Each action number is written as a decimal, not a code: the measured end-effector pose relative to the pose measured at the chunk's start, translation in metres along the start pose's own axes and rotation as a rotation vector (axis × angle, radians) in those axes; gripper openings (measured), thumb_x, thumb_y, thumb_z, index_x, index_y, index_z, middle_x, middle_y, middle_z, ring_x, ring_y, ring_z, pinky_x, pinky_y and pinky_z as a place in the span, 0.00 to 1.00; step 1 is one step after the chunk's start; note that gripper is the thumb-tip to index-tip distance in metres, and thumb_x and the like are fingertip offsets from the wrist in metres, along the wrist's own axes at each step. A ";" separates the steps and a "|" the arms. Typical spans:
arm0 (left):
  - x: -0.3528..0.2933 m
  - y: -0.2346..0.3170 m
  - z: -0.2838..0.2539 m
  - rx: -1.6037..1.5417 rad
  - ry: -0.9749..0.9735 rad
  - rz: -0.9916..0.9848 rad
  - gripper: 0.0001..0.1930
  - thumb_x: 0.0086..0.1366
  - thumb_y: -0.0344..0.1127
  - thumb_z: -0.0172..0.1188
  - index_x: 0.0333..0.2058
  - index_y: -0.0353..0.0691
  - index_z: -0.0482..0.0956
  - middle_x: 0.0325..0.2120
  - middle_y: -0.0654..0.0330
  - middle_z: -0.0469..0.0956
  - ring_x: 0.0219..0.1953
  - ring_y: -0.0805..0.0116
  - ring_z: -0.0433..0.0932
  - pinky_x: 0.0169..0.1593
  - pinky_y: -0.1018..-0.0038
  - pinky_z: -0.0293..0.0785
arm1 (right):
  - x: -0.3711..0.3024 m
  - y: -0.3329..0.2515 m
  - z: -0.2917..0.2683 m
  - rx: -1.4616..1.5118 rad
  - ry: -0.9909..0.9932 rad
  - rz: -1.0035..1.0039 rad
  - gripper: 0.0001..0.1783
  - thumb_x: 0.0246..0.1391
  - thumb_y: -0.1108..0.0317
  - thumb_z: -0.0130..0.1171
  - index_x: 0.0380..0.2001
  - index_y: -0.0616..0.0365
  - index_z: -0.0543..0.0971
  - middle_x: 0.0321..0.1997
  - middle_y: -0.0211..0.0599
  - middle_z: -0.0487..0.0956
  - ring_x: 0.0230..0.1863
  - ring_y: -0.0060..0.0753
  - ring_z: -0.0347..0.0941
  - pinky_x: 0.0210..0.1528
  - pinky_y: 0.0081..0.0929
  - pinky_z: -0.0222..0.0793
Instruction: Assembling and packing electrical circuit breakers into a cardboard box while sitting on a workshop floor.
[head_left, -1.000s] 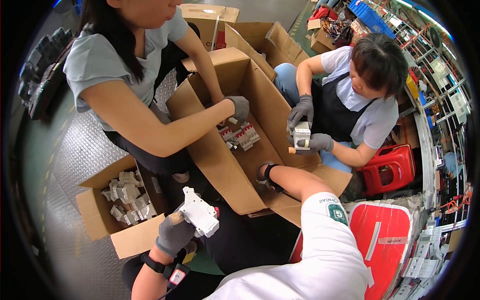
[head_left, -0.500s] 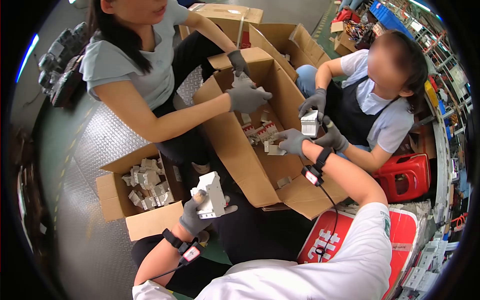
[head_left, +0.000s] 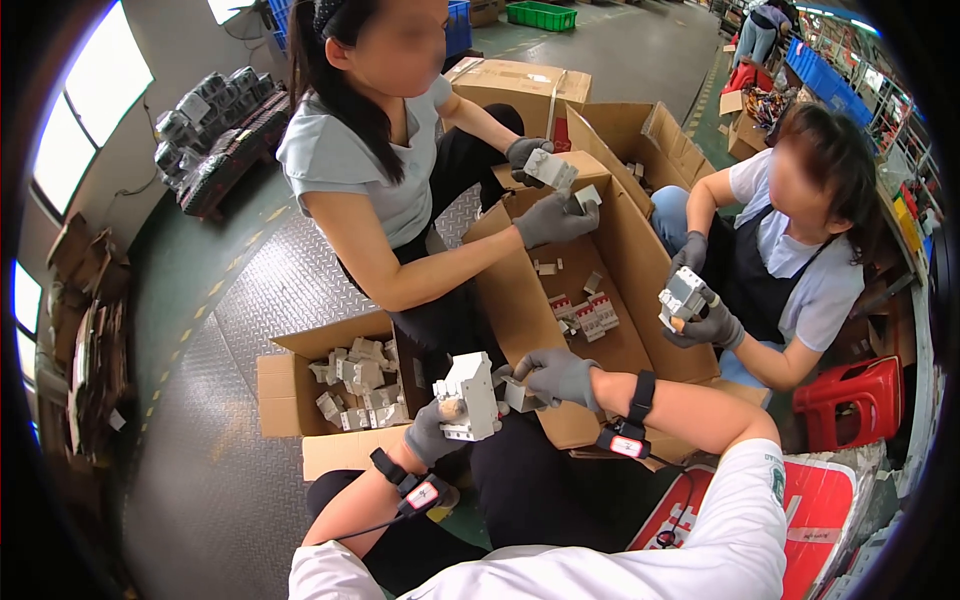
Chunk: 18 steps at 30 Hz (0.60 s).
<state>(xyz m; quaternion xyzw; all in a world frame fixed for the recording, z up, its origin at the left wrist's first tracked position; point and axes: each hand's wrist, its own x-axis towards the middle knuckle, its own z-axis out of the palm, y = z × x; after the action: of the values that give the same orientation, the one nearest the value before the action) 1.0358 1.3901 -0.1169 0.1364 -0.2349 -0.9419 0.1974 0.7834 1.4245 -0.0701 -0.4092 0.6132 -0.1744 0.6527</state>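
Note:
My left hand (head_left: 428, 436), in a grey glove with a bare thumb tip, grips a white block-shaped circuit breaker (head_left: 470, 392) upright above my lap. Close beside it, my right hand (head_left: 562, 380), also gloved, pinches a small white-grey plastic piece (head_left: 520, 397) between thumb and fingers. The piece is at the breaker's right side; whether they touch I cannot tell. Beyond my right hand stands a large cardboard box (head_left: 640, 275) with several white breakers with red markings (head_left: 595, 315) and loose white pieces on its bottom.
A smaller carton (head_left: 277, 390) at the left holds several white breakers (head_left: 360, 375). Across the box, one co-worker's gloved hands (head_left: 555, 220) hold white parts; another's (head_left: 712, 325) hold a breaker. A red stool (head_left: 850, 400) stands at right, more cartons (head_left: 515, 85) behind.
My right hand has come back from inside the large box toward my left hand, now with a small piece. My left hand still holds the breaker. The view has shifted.

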 end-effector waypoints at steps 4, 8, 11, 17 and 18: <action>0.000 0.001 -0.002 0.082 -0.001 -0.006 0.46 0.52 0.46 0.71 0.66 0.37 0.61 0.58 0.52 0.70 0.56 0.59 0.76 0.59 0.63 0.73 | 0.019 0.006 0.004 0.007 0.073 0.072 0.20 0.52 0.70 0.55 0.50 0.61 0.75 0.35 0.38 0.80 0.26 0.27 0.76 0.28 0.25 0.72; -0.003 -0.004 -0.003 0.116 0.060 0.001 0.43 0.55 0.46 0.67 0.66 0.37 0.61 0.57 0.50 0.72 0.55 0.58 0.76 0.60 0.62 0.73 | 0.034 0.022 0.011 0.055 0.138 0.019 0.24 0.51 0.68 0.61 0.53 0.60 0.74 0.40 0.37 0.80 0.34 0.26 0.77 0.32 0.25 0.73; -0.002 -0.011 -0.003 0.096 0.112 0.060 0.36 0.60 0.48 0.61 0.64 0.37 0.64 0.53 0.50 0.74 0.54 0.57 0.76 0.60 0.61 0.73 | 0.042 0.028 0.015 0.108 0.262 -0.032 0.30 0.51 0.63 0.67 0.56 0.60 0.72 0.43 0.33 0.78 0.42 0.23 0.75 0.40 0.24 0.74; 0.003 -0.011 0.001 -0.086 0.284 0.249 0.32 0.61 0.54 0.62 0.59 0.43 0.70 0.50 0.57 0.75 0.52 0.62 0.76 0.57 0.66 0.73 | 0.028 0.033 0.023 0.501 -0.040 -0.518 0.45 0.53 0.61 0.71 0.68 0.59 0.59 0.57 0.36 0.73 0.54 0.29 0.72 0.53 0.29 0.72; 0.004 -0.009 0.001 -0.115 0.279 0.277 0.33 0.61 0.55 0.62 0.59 0.42 0.69 0.51 0.57 0.75 0.53 0.61 0.76 0.57 0.67 0.73 | 0.024 0.035 0.028 0.400 -0.057 -0.658 0.47 0.52 0.62 0.71 0.70 0.58 0.57 0.59 0.37 0.71 0.57 0.30 0.71 0.54 0.29 0.72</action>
<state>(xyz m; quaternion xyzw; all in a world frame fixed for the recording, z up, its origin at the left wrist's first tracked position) 1.0289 1.3962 -0.1211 0.2204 -0.1678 -0.8896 0.3632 0.8048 1.4367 -0.1143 -0.4533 0.3846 -0.4793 0.6457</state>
